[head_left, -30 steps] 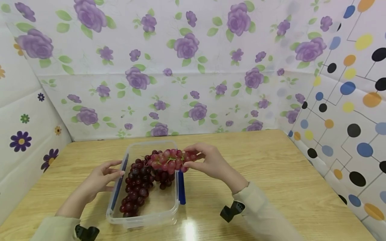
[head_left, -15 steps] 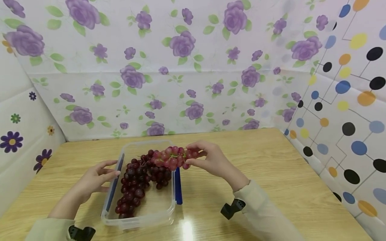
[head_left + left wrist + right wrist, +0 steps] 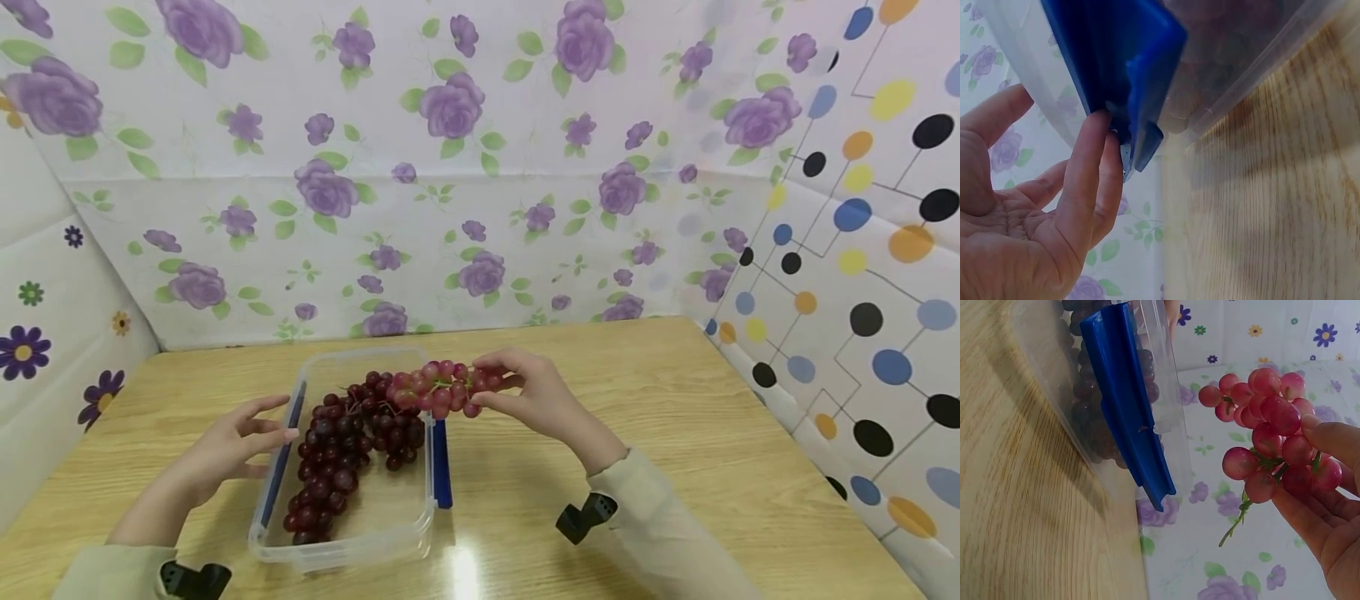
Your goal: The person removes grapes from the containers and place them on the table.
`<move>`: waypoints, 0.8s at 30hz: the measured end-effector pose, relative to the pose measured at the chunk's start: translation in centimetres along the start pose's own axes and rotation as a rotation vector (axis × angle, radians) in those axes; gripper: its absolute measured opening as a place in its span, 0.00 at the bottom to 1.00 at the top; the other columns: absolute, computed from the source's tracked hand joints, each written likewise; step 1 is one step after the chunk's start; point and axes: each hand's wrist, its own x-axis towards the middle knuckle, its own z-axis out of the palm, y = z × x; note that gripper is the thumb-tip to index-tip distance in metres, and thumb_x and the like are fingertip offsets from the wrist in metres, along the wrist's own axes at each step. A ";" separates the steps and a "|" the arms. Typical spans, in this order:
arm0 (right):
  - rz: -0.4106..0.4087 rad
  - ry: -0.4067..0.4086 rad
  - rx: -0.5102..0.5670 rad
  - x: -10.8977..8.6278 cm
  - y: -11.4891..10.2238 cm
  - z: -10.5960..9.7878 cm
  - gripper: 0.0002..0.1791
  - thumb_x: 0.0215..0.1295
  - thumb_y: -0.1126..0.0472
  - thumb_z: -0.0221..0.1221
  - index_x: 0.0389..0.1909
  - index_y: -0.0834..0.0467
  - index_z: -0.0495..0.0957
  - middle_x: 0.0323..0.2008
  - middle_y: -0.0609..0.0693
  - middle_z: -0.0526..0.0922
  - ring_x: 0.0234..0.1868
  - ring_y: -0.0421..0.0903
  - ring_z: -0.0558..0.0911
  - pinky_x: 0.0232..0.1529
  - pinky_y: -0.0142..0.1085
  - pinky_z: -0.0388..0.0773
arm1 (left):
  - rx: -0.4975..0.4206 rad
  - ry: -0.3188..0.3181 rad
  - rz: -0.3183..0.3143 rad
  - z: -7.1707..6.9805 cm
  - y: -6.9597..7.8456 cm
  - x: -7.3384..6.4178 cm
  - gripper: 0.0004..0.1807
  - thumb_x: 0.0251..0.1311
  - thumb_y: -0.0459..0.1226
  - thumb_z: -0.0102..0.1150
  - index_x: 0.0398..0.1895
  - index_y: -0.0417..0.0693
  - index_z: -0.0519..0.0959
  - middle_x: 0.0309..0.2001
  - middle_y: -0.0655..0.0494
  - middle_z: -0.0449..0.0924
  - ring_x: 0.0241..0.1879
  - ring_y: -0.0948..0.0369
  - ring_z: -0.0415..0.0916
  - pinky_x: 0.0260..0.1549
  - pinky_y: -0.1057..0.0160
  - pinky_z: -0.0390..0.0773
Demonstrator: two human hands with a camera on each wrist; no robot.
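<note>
A bunch of pinkish-red grapes (image 3: 441, 390) is pinched between the thumb and fingers of my right hand (image 3: 534, 392). It hangs above the right rim of a clear plastic container (image 3: 390, 508), its green stem showing in the right wrist view. Inside the container lie dark red grapes (image 3: 330, 458), stretching from the near left to the far middle. My left hand (image 3: 225, 446) is at the container's left side with fingers spread. In the left wrist view its fingertips touch the folded-down blue latch (image 3: 1110, 56).
Another blue latch (image 3: 1125, 394) hangs down on the container's right side. The container stands on a wood-grain table (image 3: 600, 400). A flowered sheet (image 3: 450, 208) rises behind the table, and a dotted sheet (image 3: 862, 333) bounds its right side.
My right hand has carried the pinkish-red grapes a little to the right relative to the container, from inside the rim to above it. My left hand stays at the container's left side.
</note>
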 end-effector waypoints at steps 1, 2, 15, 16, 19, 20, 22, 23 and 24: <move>0.002 -0.002 0.004 0.0 0.1 -0.1 0.20 0.54 0.59 0.65 0.49 0.60 0.77 0.43 0.51 0.81 0.39 0.43 0.80 0.41 0.29 0.79 | 0.000 -0.001 0.000 0.0 0.0 0.0 0.42 0.63 0.46 0.52 0.72 0.44 0.42 0.63 0.29 0.53 0.58 0.43 0.65 0.44 0.49 0.77; 0.005 -0.003 0.005 -0.1 0.2 -0.1 0.20 0.54 0.59 0.65 0.49 0.60 0.77 0.43 0.51 0.81 0.39 0.43 0.80 0.41 0.29 0.79 | 0.000 0.000 0.000 0.0 0.0 0.0 0.42 0.62 0.46 0.53 0.72 0.44 0.42 0.63 0.29 0.52 0.57 0.44 0.67 0.44 0.49 0.77; 0.036 0.019 0.024 -0.5 1.2 -1.0 0.21 0.54 0.59 0.65 0.49 0.60 0.77 0.43 0.52 0.82 0.40 0.44 0.80 0.41 0.29 0.79 | 0.038 0.006 0.049 -0.1 -0.3 0.2 0.42 0.62 0.43 0.54 0.72 0.42 0.43 0.62 0.28 0.54 0.52 0.49 0.71 0.41 0.52 0.79; 0.035 0.022 0.025 -0.6 1.3 -1.1 0.20 0.54 0.60 0.65 0.49 0.60 0.77 0.43 0.52 0.82 0.40 0.44 0.80 0.41 0.29 0.79 | 0.041 0.003 0.056 -0.1 -0.3 0.2 0.42 0.62 0.43 0.54 0.72 0.42 0.43 0.61 0.27 0.54 0.52 0.49 0.72 0.41 0.52 0.79; 0.037 0.029 0.028 -0.7 1.4 -1.3 0.20 0.54 0.60 0.65 0.49 0.61 0.77 0.43 0.53 0.82 0.39 0.44 0.80 0.41 0.29 0.79 | 0.038 0.008 0.056 -0.1 -0.4 0.3 0.42 0.61 0.44 0.55 0.72 0.43 0.44 0.61 0.28 0.55 0.51 0.52 0.73 0.41 0.52 0.79; 0.037 0.030 0.027 -0.7 1.5 -1.4 0.21 0.54 0.60 0.65 0.49 0.61 0.77 0.43 0.53 0.82 0.39 0.44 0.80 0.41 0.30 0.79 | 0.037 0.005 0.061 -0.1 -0.4 0.3 0.42 0.62 0.44 0.54 0.72 0.42 0.43 0.61 0.28 0.55 0.51 0.52 0.73 0.41 0.52 0.79; 0.037 0.028 0.029 -0.8 1.5 -1.5 0.21 0.54 0.60 0.65 0.49 0.62 0.77 0.43 0.53 0.82 0.40 0.45 0.81 0.41 0.30 0.79 | 0.034 0.004 0.065 -0.2 -0.4 0.2 0.42 0.62 0.43 0.54 0.72 0.42 0.43 0.61 0.28 0.55 0.51 0.53 0.73 0.41 0.52 0.79; 0.037 0.026 0.029 -0.9 1.6 -1.6 0.21 0.54 0.60 0.65 0.50 0.62 0.77 0.43 0.53 0.82 0.40 0.45 0.81 0.41 0.30 0.79 | 0.030 0.006 0.063 -0.2 -0.4 0.2 0.42 0.62 0.43 0.54 0.72 0.43 0.43 0.61 0.29 0.55 0.51 0.53 0.73 0.41 0.52 0.79; 0.037 0.024 0.026 -0.9 1.7 -1.6 0.21 0.54 0.60 0.65 0.50 0.62 0.77 0.44 0.53 0.81 0.40 0.45 0.81 0.41 0.30 0.79 | 0.032 0.005 0.067 -0.3 -0.4 0.1 0.42 0.62 0.43 0.54 0.72 0.42 0.43 0.61 0.28 0.55 0.51 0.53 0.73 0.41 0.52 0.79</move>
